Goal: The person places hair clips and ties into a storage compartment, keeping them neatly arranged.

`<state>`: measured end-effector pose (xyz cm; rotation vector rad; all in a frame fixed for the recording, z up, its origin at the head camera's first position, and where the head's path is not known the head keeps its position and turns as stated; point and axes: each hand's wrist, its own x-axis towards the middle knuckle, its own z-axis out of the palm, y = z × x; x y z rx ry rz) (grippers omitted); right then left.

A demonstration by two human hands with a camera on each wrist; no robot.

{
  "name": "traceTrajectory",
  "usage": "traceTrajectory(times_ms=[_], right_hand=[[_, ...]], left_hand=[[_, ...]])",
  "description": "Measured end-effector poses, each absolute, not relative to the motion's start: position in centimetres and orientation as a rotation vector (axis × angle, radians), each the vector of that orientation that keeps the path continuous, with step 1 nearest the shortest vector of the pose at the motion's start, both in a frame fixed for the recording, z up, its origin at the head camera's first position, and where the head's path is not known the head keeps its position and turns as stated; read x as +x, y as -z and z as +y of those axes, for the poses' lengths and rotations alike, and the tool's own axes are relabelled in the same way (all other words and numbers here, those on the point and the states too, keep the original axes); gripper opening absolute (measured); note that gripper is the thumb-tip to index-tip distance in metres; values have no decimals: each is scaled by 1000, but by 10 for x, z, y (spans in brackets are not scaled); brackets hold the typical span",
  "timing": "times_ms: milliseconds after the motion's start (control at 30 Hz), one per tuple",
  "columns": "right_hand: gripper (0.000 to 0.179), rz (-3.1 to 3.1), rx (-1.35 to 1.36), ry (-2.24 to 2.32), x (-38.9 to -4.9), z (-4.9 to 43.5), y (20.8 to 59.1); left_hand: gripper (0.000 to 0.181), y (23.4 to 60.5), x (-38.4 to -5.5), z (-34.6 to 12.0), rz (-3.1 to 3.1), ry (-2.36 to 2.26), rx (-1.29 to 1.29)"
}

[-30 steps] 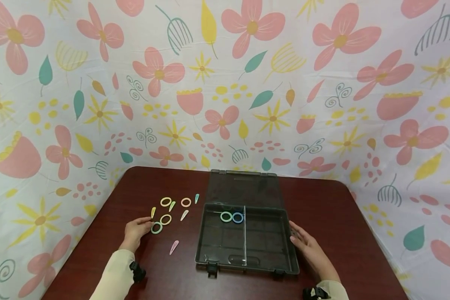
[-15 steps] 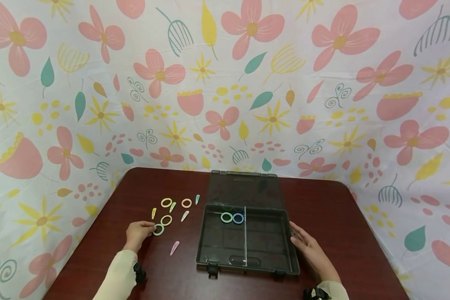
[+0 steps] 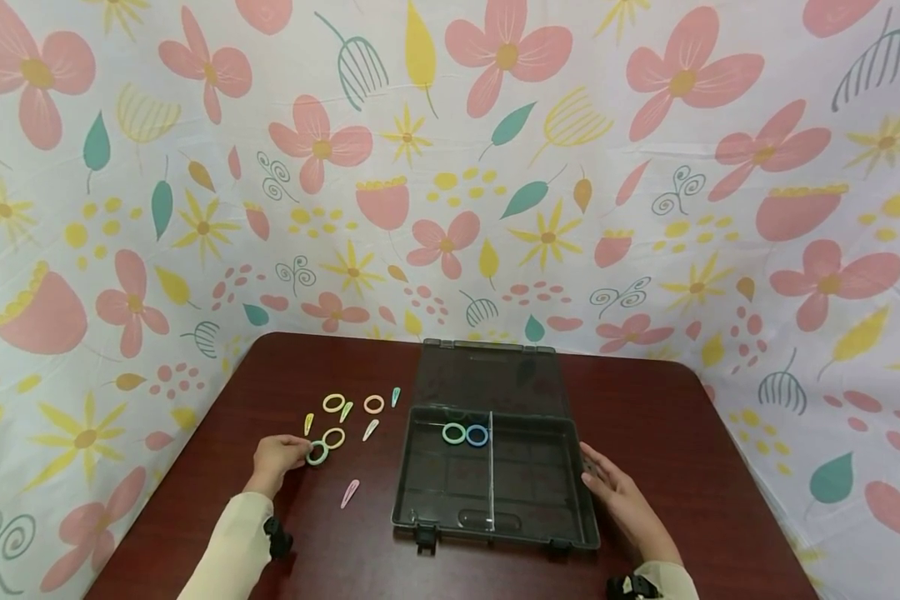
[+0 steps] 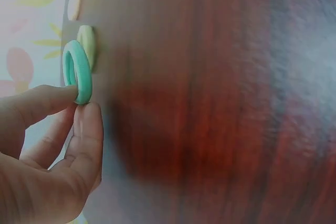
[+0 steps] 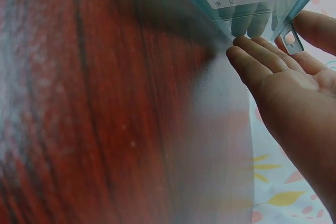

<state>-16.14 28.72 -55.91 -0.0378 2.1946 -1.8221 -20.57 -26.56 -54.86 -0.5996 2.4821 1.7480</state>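
Observation:
My left hand (image 3: pixel 279 460) pinches a mint-green hair tie (image 4: pixel 84 72) between thumb and fingertips at the left of the table. A yellow hair tie (image 3: pixel 333 438) is right beside it in the head view. My right hand (image 3: pixel 621 500) lies along the right side of a dark see-through box (image 3: pixel 450 492), its fingers fairly straight and touching the wall. The box stands with its lid (image 3: pixel 487 379) folded back. In its left compartment, near the back, are a green hair tie (image 3: pixel 453 433) and a blue hair tie (image 3: pixel 477 435), side by side.
Around the left hand lie another yellow hair tie (image 3: pixel 333 403), a peach hair tie (image 3: pixel 373 404) and several snap clips, including a pink clip (image 3: pixel 350 494) in front and a teal clip (image 3: pixel 396 397) near the lid. A thin divider (image 3: pixel 491 475) splits the box.
The left hand has shifted slightly right, and the mint-green hair tie in its fingertips has moved a little with it. The right hand and the box stay where they were.

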Motion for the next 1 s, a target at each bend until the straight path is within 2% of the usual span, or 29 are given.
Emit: traceTrajectory(times_ms=[267, 733, 1000], right_hand=[[60, 2186, -34, 1822, -162, 286, 558], [62, 2196, -21, 1807, -164, 289, 564], [62, 2221, -43, 1791, -163, 289, 562]], left_hand=[[16, 537, -216, -252, 2398, -1871, -553], [23, 520, -244, -200, 2217, -1991, -365], [27, 523, -257, -173, 2133, -2059, -279]])
